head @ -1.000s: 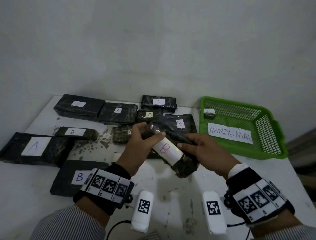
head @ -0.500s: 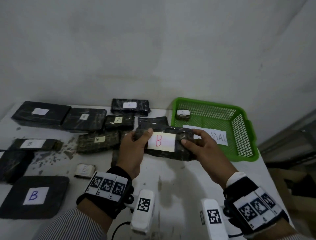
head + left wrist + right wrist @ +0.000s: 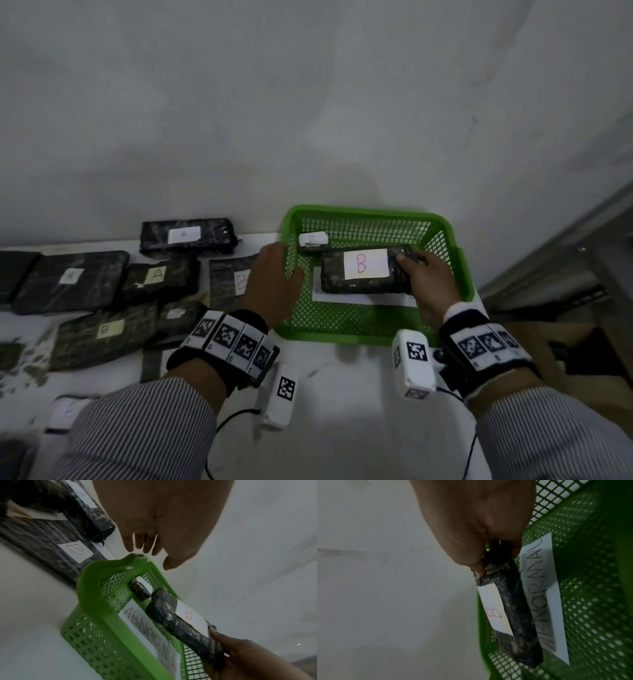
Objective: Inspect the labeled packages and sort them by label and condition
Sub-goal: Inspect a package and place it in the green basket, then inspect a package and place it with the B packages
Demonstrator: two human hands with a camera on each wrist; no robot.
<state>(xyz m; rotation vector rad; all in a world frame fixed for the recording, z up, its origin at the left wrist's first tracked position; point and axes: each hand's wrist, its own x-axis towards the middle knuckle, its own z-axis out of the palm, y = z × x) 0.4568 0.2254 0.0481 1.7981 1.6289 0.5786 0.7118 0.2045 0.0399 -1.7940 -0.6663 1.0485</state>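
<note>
Head view: white counter (image 3: 342,394) with grey scuffs, set against a plain grey-white wall (image 3: 308,120). Green mesh basket (image 3: 346,337) sits at the counter's right end; a darker metal frame shows at far right, blurred. The right hand (image 3: 430,284) grips one end of the B package (image 3: 363,286), a lumpy dark plastic-wrapped block with a white label and a red "B". It is inside the basket, over the white paper sign; whether it touches the floor of the basket cannot be told. A small wrapped package with white label (image 3: 312,240) lies in the basket's far-left corner. The left hand (image 3: 274,284) is at the basket's left rim, fingers loosely extended, holding nothing. Left of the basket: dark wrapped packages in rows on the counter, one marked A (image 3: 186,235), another A (image 3: 159,277), one marked B (image 3: 102,331). Both wrists wear bands with black-and-white markers.

Left wrist view: left hand (image 3: 163,520) fingers (image 3: 147,545) straight and spread just above the basket rim (image 3: 96,577), empty. ABNORMAL sign (image 3: 145,627) lies in the basket; B package (image 3: 175,618) is tilted above it.

Right wrist view: right hand (image 3: 476,520) fingers curled round the end of the B package (image 3: 517,612), thumb on the label side. Wrap crinkled and uneven. ABNORMAL sign (image 3: 544,595) flat on the basket floor (image 3: 590,588) beside it.
</note>
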